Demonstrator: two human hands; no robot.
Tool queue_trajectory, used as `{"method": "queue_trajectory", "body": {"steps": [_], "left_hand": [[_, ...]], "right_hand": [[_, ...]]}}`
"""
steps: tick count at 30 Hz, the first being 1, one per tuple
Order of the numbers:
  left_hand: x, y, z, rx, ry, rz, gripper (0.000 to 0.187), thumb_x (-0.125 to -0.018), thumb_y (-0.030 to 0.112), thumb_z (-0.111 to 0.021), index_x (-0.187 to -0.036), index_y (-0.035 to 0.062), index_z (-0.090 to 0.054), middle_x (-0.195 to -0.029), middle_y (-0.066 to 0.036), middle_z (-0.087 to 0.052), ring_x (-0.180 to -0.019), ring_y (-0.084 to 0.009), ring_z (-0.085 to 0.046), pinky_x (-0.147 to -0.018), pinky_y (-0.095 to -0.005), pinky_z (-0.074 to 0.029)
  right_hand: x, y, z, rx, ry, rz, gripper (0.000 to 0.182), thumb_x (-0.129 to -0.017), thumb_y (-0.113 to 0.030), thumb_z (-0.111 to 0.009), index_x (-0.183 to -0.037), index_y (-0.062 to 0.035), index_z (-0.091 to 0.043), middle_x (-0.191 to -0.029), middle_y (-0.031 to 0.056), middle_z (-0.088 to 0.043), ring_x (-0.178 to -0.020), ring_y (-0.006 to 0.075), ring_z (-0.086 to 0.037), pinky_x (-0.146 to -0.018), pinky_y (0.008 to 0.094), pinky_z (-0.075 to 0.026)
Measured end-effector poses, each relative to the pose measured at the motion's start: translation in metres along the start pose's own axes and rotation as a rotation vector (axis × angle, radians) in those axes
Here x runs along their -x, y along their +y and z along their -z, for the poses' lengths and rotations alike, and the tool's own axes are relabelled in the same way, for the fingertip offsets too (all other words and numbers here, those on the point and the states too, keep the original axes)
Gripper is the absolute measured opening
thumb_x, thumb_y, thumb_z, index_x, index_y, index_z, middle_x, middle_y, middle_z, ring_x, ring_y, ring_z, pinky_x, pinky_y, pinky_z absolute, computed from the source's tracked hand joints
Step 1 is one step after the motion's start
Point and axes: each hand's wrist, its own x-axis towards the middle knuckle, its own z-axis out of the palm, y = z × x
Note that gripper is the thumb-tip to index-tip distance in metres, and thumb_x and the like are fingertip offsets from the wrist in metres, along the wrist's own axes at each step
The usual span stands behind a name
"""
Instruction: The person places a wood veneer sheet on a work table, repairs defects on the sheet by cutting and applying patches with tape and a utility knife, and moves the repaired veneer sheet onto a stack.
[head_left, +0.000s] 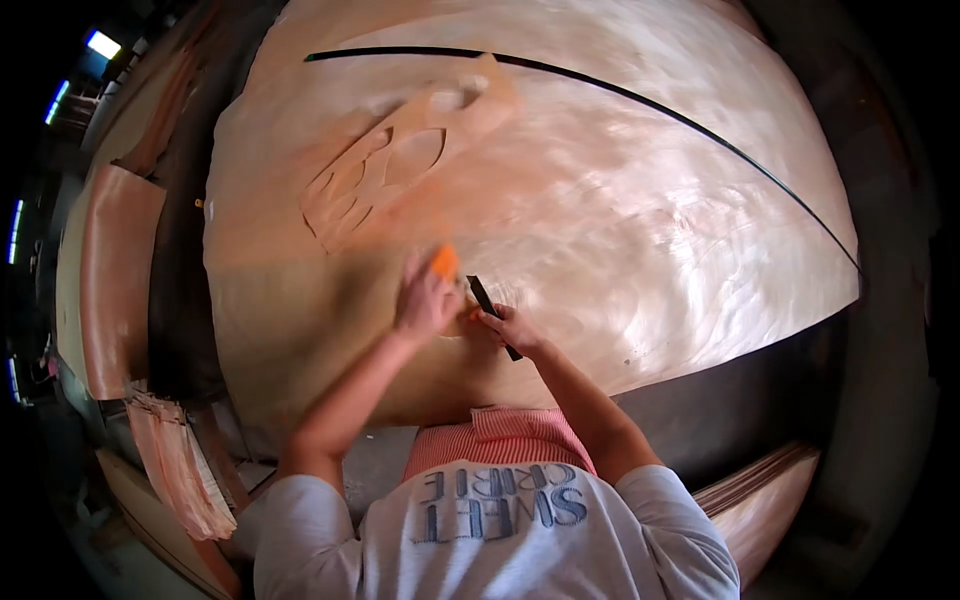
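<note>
Two bare hands work over a broad sheet, just ahead of a grey shirt (500, 540) with blue lettering and a red striped apron (490, 430). At the lower right, beside the body, stands a stack (765, 500) of thin layers; at the lower left hangs a ragged bundle (175, 460). The right hand (512, 326) has its grip closed around a dark blade-like tool (484, 294), tilted, one end towards the apron and the other pointing away. The left hand (425, 300), blurred by motion, pinches an orange piece (445, 262) near the tool's far end; its exact shape is too smeared to read. Under both hands spreads the sheet (690, 270), tan on the left and shiny on the right. Beyond the hands, a scrap (385, 165) with leaf-shaped openings lies slantwise on it. Its far end reaches a long dark strip (640, 98), which curves across to the sheet's right edge. To the left hangs a brown panel (118, 280); farthest off, a bright light (103, 44) shows.
</note>
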Motion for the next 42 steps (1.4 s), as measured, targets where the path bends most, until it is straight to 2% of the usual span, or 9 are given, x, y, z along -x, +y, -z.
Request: {"method": "queue_trajectory", "body": {"steps": [9, 12, 16, 18, 20, 24, 32, 35, 42], "left_hand": [[0.081, 0.057, -0.029, -0.034, -0.36, 0.149, 0.074, -0.072, 0.043, -0.058, -0.126, -0.0019, -0.032, -0.134, -0.017, -0.025, -0.127, -0.0271, -0.018, -0.103, -0.0464, -0.011], [0.087, 0.055, -0.036, 0.05, -0.242, 0.152, 0.074, -0.072, 0.043, -0.057, -0.125, -0.0017, -0.033, -0.135, -0.016, -0.025, -0.128, -0.026, -0.018, -0.103, -0.0465, -0.012], [0.09, 0.055, -0.04, 0.049, -0.201, 0.169, 0.073, -0.073, 0.044, -0.056, -0.125, -0.0012, -0.034, -0.135, -0.015, -0.025, -0.128, -0.0253, -0.019, -0.103, -0.0476, -0.012], [0.093, 0.056, -0.042, 0.053, -0.161, 0.17, 0.074, -0.07, 0.043, -0.059, -0.124, -0.002, -0.034, -0.134, -0.016, -0.026, -0.127, -0.026, -0.02, -0.103, -0.0479, -0.012], [0.094, 0.054, -0.046, 0.06, -0.136, 0.158, 0.075, -0.069, 0.041, -0.06, -0.124, -0.0033, -0.034, -0.133, -0.017, -0.027, -0.126, -0.0275, -0.021, -0.103, -0.0483, -0.013], [0.093, 0.051, -0.057, 0.136, -0.079, 0.045, 0.077, -0.069, 0.038, -0.061, -0.124, -0.0063, -0.03, -0.133, -0.022, -0.026, -0.125, -0.0329, -0.021, -0.103, -0.0476, -0.012], [0.091, 0.059, -0.041, -0.012, -0.206, 0.047, 0.078, -0.072, 0.039, -0.059, -0.127, -0.0053, -0.026, -0.136, -0.021, -0.021, -0.126, -0.0324, -0.019, -0.104, -0.0438, -0.013], [0.097, 0.056, -0.049, -0.024, -0.184, 0.027, 0.077, -0.072, 0.039, -0.058, -0.127, -0.0053, -0.026, -0.136, -0.021, -0.021, -0.126, -0.0327, -0.019, -0.104, -0.0443, -0.013], [0.097, 0.058, -0.046, -0.012, -0.163, 0.001, 0.076, -0.072, 0.038, -0.058, -0.127, -0.0051, -0.027, -0.135, -0.022, -0.022, -0.126, -0.0334, -0.02, -0.103, -0.0452, -0.014]], "right_hand": [[0.02, -0.004, -0.014, 0.047, 0.278, 0.119, 0.017, -0.086, -0.023, -0.05, -0.093, -0.0091, -0.058, -0.059, -0.0034, -0.051, -0.04, 0.0024, -0.032, -0.037, 0.0178, -0.025], [0.071, -0.011, 0.017, 0.012, 0.44, 0.123, 0.021, -0.087, -0.023, -0.047, -0.1, -0.0101, -0.057, -0.067, 0.0006, -0.06, -0.041, 0.0008, -0.03, -0.036, 0.0165, -0.023], [0.189, -0.064, 0.103, 0.142, 0.985, 0.135, 0.025, -0.084, -0.026, -0.044, -0.092, -0.0094, -0.06, -0.049, -0.0053, -0.039, -0.04, 0.0032, -0.026, -0.036, 0.019, -0.022], [0.255, -0.086, 0.178, 0.079, 1.231, 0.479, 0.022, -0.084, -0.024, -0.046, -0.068, -0.0101, -0.053, -0.05, -0.0069, -0.033, -0.041, 0.0037, -0.026, -0.036, 0.0199, -0.02], [0.328, -0.159, 0.193, 0.034, 1.508, 0.626, 0.02, -0.083, -0.025, -0.051, -0.093, -0.0101, -0.061, -0.058, -0.0064, -0.041, -0.041, 0.0039, -0.028, -0.038, 0.0202, -0.024], [0.463, -0.267, 0.194, -0.052, 1.659, 1.128, 0.028, -0.08, -0.026, -0.058, -0.107, -0.0156, -0.056, -0.074, -0.0034, -0.05, -0.043, 0.0029, -0.028, -0.038, 0.0171, -0.024], [0.563, -0.382, 0.181, 0.103, 1.486, 1.304, 0.028, -0.08, -0.024, -0.057, -0.1, -0.0045, -0.05, -0.098, 0.0126, -0.061, -0.043, 0.0026, -0.032, -0.038, 0.017, -0.025], [0.555, -0.395, 0.142, 0.097, 1.225, 1.249, 0.03, -0.083, -0.029, -0.053, -0.098, -0.0035, -0.057, -0.101, 0.0073, -0.059, -0.044, 0.0014, -0.029, -0.039, 0.0151, -0.023], [0.562, -0.416, 0.135, -0.002, 1.298, 1.272, 0.024, -0.084, -0.025, -0.054, -0.093, -0.0044, -0.058, -0.061, -0.0066, -0.044, -0.042, 0.0011, -0.026, -0.038, 0.0151, -0.022]]}}
